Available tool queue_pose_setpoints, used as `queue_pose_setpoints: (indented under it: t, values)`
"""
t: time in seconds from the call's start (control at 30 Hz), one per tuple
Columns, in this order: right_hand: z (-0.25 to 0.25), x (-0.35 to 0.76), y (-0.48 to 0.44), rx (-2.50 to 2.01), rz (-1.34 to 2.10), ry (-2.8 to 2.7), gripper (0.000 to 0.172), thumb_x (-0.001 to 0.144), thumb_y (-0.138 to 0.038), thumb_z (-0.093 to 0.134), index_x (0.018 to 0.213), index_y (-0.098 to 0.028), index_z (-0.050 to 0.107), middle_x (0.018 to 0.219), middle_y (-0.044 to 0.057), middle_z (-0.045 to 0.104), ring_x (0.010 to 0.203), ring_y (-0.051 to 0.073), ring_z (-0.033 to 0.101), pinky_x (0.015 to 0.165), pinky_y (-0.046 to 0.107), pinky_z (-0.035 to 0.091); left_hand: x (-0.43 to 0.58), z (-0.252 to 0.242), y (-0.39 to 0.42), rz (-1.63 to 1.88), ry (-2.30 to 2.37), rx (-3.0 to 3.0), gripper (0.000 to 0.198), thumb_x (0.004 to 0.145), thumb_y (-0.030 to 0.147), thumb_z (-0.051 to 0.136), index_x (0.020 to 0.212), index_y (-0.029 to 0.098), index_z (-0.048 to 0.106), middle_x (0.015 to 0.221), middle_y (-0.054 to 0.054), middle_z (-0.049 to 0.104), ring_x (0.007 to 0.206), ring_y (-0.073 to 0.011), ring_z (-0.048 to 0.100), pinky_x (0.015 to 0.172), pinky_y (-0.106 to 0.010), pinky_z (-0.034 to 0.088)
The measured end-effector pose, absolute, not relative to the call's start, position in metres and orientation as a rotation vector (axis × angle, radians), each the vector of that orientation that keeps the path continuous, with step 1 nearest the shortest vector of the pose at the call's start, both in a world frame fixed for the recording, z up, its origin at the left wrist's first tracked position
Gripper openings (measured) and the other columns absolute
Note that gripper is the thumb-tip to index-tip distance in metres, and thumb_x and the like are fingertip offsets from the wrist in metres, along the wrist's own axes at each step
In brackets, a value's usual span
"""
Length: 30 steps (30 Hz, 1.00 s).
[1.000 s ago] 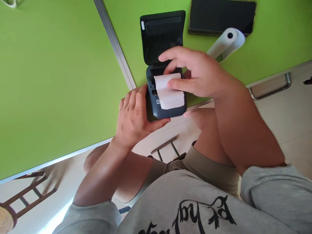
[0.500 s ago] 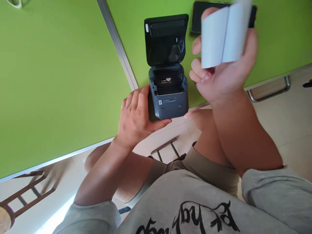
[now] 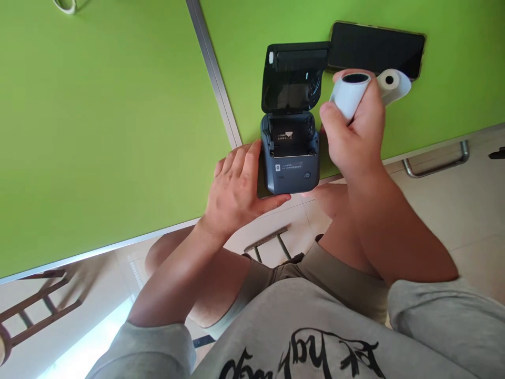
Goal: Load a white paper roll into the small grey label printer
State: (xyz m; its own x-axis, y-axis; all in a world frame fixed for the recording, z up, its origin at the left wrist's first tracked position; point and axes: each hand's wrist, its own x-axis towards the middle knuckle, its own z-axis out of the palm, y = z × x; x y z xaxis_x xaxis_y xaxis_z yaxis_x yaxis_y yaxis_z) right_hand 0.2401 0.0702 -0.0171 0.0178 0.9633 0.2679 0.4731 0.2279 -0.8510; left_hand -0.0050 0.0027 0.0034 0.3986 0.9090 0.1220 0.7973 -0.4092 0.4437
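Observation:
A dark blue-grey label printer [image 3: 292, 176] sits at the table's front edge, its black lid [image 3: 291, 87] raised and its paper bay exposed. My left hand [image 3: 236, 184] grips the printer's left side, thumb along its front bottom edge. To the right of the printer, my right hand [image 3: 357, 131] is closed around a white paper roll [image 3: 349, 100], whose wide dark core faces up. Beyond that hand shows a second white roll [image 3: 389, 80] with a small core and a loose tail of paper. Whether my hidden fingers also hold it, I cannot tell.
A black phone [image 3: 376, 48] lies on the green table [image 3: 118, 116] behind the rolls. A metal strip [image 3: 215, 73] crosses the tabletop left of the printer. A white ring-shaped object [image 3: 68, 6] is at the top left. A metal handle [image 3: 437, 163] juts from the table's front edge.
My right hand has come down and turned, so the rolls' ends now show and the phone is more visible. My left hand still grips the printer. The whole view has shifted slightly.

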Motion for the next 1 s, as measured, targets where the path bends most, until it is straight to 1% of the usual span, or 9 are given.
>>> queue_pose_setpoints:
  t: [0.07,0.17,0.4,0.53,0.63,0.77,0.9,0.97,1.0]
  values:
    - [-0.008,0.238,0.066,-1.395,0.48,-1.593,0.03,0.088,-0.03,0.065,0.116,-0.035,0.057,0.107,0.001,0.066,0.095,0.024,0.063,0.092,0.044,0.052,-0.005,0.003,0.002,0.519,1.465,2.345,0.108,0.083,0.092,0.054,0.152,0.009,0.046,0.138,-0.025,0.065,0.128,-0.0406,0.063,0.104,-0.049,0.049]
    - [-0.001,0.236,0.063,-1.435,0.446,-1.646,0.028,0.088,-0.034,0.068,0.114,-0.036,0.059,0.114,0.003,0.07,0.102,0.027,0.066,0.097,0.047,0.055,-0.006,0.003,0.002,0.535,1.455,2.354,0.107,0.085,0.092,0.051,0.152,0.008,0.046,0.138,-0.025,0.065,0.128,-0.04,0.063,0.103,-0.048,0.049]
    - [-0.009,0.243,0.069,-1.507,0.422,-1.62,0.027,0.086,-0.037,0.075,0.107,-0.034,0.059,0.106,0.004,0.074,0.094,0.026,0.067,0.084,0.044,0.055,-0.006,0.005,0.003,0.512,1.457,2.359,0.101,0.089,0.089,0.051,0.152,0.01,0.045,0.14,-0.025,0.065,0.129,-0.0394,0.062,0.105,-0.05,0.05]
    - [-0.013,0.246,0.07,-1.526,0.442,-1.645,0.035,0.084,-0.03,0.074,0.114,-0.034,0.057,0.111,0.005,0.075,0.095,0.026,0.068,0.087,0.046,0.053,-0.006,0.006,0.003,0.511,1.466,2.377,0.105,0.088,0.09,0.05,0.152,0.007,0.046,0.138,-0.025,0.066,0.127,-0.0393,0.064,0.103,-0.048,0.05]
    - [-0.01,0.247,0.067,-1.469,0.422,-1.713,0.042,0.084,-0.027,0.073,0.122,-0.034,0.056,0.118,0.005,0.073,0.102,0.027,0.068,0.096,0.049,0.054,-0.006,0.006,0.003,0.524,1.474,2.385,0.106,0.088,0.091,0.048,0.15,0.006,0.047,0.137,-0.025,0.066,0.126,-0.0392,0.064,0.101,-0.048,0.051]
    - [0.01,0.255,0.056,-1.178,0.106,-1.804,0.047,0.086,-0.024,0.066,0.132,-0.032,0.059,0.129,0.003,0.067,0.121,0.029,0.065,0.1,0.049,0.054,-0.006,0.005,0.003,0.532,1.464,2.378,0.108,0.087,0.094,0.043,0.15,0.007,0.047,0.137,-0.025,0.066,0.125,-0.0388,0.064,0.1,-0.049,0.051]
    - [0.014,0.282,0.06,-1.397,-0.096,-1.686,0.05,0.086,-0.012,0.062,0.131,-0.033,0.064,0.123,0.003,0.063,0.124,0.028,0.06,0.104,0.047,0.049,-0.006,0.005,0.003,0.553,1.448,2.402,0.113,0.087,0.096,0.036,0.15,0.003,0.049,0.136,-0.026,0.066,0.124,-0.0383,0.064,0.1,-0.049,0.051]
    - [0.0,0.3,0.073,-1.34,-0.146,-1.641,0.063,0.075,-0.005,0.063,0.133,-0.029,0.061,0.126,0.006,0.059,0.113,0.026,0.061,0.09,0.043,0.05,-0.006,0.006,0.003,0.553,1.456,2.409,0.114,0.088,0.096,0.034,0.149,0.002,0.049,0.135,-0.026,0.066,0.124,-0.0384,0.065,0.1,-0.048,0.051]
    - [-0.009,0.308,0.08,-1.328,-0.102,-1.594,0.067,0.071,-0.001,0.061,0.132,-0.028,0.06,0.129,0.008,0.056,0.111,0.025,0.06,0.089,0.042,0.051,-0.006,0.006,0.003,0.55,1.459,2.412,0.114,0.088,0.096,0.034,0.149,0.001,0.049,0.135,-0.026,0.067,0.124,-0.0386,0.065,0.1,-0.048,0.051]
